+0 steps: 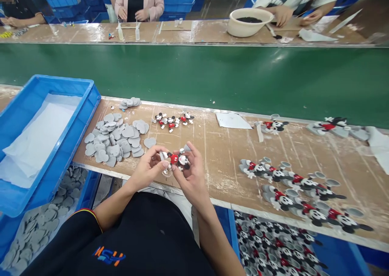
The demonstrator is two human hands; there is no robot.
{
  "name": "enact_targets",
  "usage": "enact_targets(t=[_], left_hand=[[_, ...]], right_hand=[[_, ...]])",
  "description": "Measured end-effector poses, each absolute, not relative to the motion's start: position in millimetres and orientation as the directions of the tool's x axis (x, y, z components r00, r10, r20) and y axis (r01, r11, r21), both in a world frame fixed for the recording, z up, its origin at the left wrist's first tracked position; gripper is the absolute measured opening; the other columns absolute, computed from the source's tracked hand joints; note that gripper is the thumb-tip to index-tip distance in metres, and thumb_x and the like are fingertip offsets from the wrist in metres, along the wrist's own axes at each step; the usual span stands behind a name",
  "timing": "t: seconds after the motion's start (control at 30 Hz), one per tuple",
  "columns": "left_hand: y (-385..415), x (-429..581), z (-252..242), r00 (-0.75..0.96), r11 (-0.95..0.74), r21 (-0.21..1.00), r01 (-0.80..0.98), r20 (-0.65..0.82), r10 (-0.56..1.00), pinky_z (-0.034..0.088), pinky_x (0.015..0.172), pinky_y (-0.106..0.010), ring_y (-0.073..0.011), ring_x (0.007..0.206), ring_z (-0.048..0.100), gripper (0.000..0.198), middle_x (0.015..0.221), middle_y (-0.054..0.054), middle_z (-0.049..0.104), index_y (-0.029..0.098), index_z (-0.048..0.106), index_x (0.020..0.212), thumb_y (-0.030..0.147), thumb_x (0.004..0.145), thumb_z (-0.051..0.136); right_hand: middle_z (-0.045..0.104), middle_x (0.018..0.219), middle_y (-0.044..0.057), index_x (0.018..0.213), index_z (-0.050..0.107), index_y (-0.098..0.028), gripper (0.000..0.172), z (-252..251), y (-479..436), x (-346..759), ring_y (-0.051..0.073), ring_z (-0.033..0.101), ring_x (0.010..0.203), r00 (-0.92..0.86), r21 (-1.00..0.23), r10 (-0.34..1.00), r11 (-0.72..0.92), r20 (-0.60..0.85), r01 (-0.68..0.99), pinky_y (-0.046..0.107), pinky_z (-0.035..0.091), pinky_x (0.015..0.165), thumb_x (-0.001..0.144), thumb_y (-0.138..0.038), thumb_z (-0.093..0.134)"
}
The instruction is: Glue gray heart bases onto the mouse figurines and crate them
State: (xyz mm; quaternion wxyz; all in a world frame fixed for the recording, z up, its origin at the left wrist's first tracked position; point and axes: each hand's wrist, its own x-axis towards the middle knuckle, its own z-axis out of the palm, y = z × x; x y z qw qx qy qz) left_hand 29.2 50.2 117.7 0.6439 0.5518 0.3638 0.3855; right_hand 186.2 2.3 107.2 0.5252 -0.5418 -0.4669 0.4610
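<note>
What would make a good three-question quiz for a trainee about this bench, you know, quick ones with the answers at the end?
1. True or false: the left hand and right hand around the held figurine are bare.
2. Fill in: the flat pieces heaped beside the blue tray are ____ in colour.
3. How many figurines form the small group just beyond the hands? A: two. B: three. C: five.

Key: 1 true; 2 grey; 3 B.

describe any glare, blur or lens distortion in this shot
Head view: pale glare on the right of the green belt; shiny streaks on the cardboard worktop; blur in the upper right corner, pixelation at upper left; apparent wide-angle stretch toward the right edge; the held mouse figure fairly clear, though small.
</note>
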Motion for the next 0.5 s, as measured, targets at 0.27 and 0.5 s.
enact_targets(t=[0.27,0.5], left_hand=[[50.0,37.1,114.7,0.459,0.161,0.976,-0.147,-0.077,0.885,0.045,0.069,-0.020,-0.0103,0.077,0.052,0.034,0.094,-0.002,0.056,0.019,0.057,0.110,0.042,0.088,0.068],[53.8,37.7,115.9,0.462,0.158,0.977,-0.144,-0.075,0.883,0.045,0.068,-0.021,-0.0108,0.076,0.053,0.037,0.093,-0.002,0.057,0.019,0.059,0.110,0.045,0.087,0.069]], right_hand=[[0.056,0.115,0.007,0.149,0.030,-0.032,0.071,110.2,1.7,194.5,0.019,0.064,0.099,0.148,-0.998,0.987,-0.060,-0.058,0.009,0.031,0.059,0.079,0.089,-0.032,0.067],[0.055,0.120,0.006,0.150,0.027,-0.037,0.077,110.2,-1.3,194.3,0.018,0.065,0.101,0.128,-0.997,0.991,-0.042,-0.051,-0.072,0.030,0.059,0.083,0.087,-0.031,0.070]])
